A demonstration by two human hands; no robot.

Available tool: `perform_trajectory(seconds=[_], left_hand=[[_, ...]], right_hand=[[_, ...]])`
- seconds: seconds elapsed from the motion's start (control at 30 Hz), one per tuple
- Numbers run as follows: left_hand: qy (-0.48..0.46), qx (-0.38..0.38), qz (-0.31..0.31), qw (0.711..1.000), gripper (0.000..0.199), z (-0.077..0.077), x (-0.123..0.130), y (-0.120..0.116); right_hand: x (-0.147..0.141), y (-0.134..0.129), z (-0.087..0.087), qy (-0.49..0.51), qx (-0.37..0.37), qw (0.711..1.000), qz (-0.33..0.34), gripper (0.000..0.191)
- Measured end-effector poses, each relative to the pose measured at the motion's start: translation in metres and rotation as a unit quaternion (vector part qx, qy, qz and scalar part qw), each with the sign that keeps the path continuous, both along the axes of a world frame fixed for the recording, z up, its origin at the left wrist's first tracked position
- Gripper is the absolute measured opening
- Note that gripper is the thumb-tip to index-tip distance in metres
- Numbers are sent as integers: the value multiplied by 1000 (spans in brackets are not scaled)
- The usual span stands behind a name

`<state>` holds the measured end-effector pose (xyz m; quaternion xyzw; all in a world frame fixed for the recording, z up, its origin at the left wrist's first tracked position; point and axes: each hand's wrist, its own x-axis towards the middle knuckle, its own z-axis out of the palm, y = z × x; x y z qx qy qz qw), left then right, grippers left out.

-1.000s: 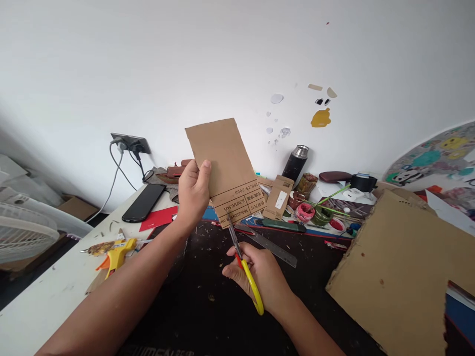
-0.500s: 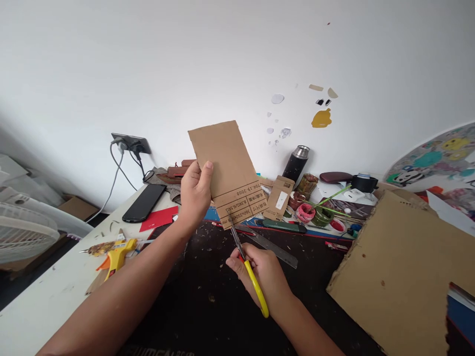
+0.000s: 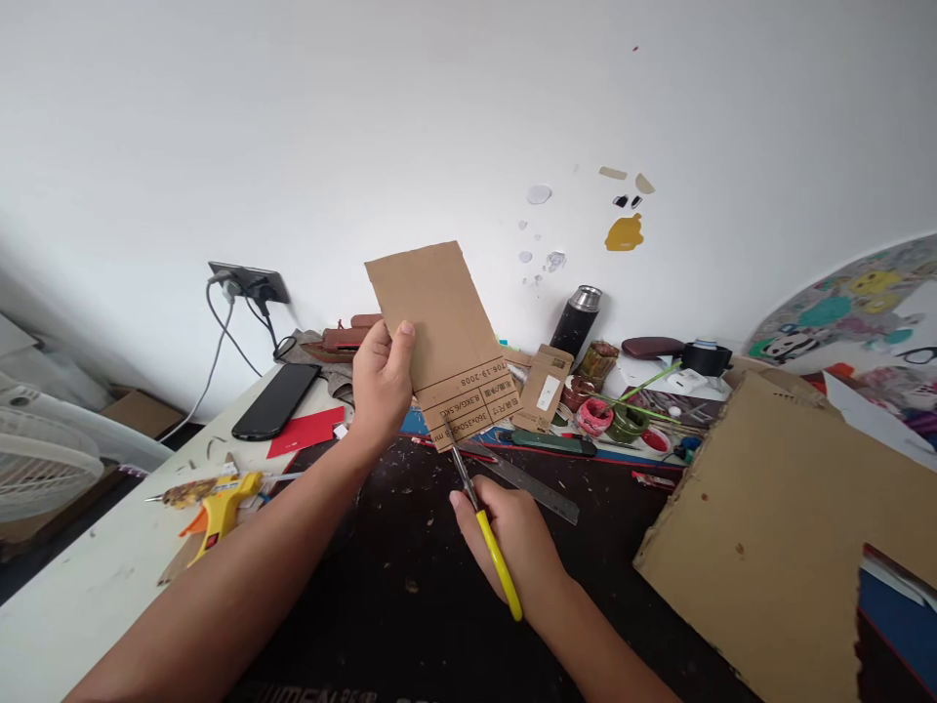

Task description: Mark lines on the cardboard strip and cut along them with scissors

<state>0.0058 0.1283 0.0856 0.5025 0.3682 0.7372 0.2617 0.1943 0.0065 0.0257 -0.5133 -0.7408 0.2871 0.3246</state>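
My left hand (image 3: pixel 385 376) grips a piece of brown cardboard (image 3: pixel 443 312) by its left edge, thumb on the near face. Printed black text and lines run across the lower part of the cardboard. My right hand (image 3: pixel 516 542) is closed round a pair of scissors (image 3: pixel 496 561) with yellow handles. The scissor blades point up and away, and they are on the bottom edge of the cardboard, with one blade tip showing over the print. Below the cardboard a metal ruler (image 3: pixel 538 488) lies on the dark mat (image 3: pixel 410 625).
A yellow glue gun (image 3: pixel 226 503) and a black phone (image 3: pixel 276 400) lie at left. Behind are a flask (image 3: pixel 576 322), paint pots (image 3: pixel 595 417) and a green cutter (image 3: pixel 552 442). A large cardboard sheet (image 3: pixel 761 527) leans at right. A fan (image 3: pixel 48 454) stands far left.
The view has shifted slightly, so the whole scene sits a little further left. The scissor handles look closer together. Both hands keep their holds.
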Motion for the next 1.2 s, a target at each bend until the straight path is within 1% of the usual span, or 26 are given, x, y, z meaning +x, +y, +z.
perform_trajectory(seconds=[0.23, 0.43, 0.63, 0.73, 0.9, 1.03, 1.2], left_hand=[[-2, -3, 2, 1000, 38, -1, 1, -1], [-4, -2, 4, 1000, 39, -1, 2, -1], [-8, -1, 8, 1000, 40, 1, 3, -2], [-9, -3, 8, 1000, 41, 0, 3, -2], [-7, -7, 2, 1000, 41, -1, 3, -1], [-3, -3, -2, 1000, 41, 2, 1, -2], [-3, 4, -6, 1000, 42, 7, -1, -4]], right_hand=[[-1, -2, 4, -28, -6, 1000, 0, 33], [-3, -2, 1, -56, -2, 998, -11, 29], [-4, -3, 2, -58, -6, 998, -10, 28], [-4, -3, 1, -50, -8, 999, -13, 28], [-1, 0, 2, -27, -5, 1000, 3, 32], [2, -1, 5, -6, 1, 1000, 26, 28], [2, -3, 2, 46, -30, 998, 43, 27]])
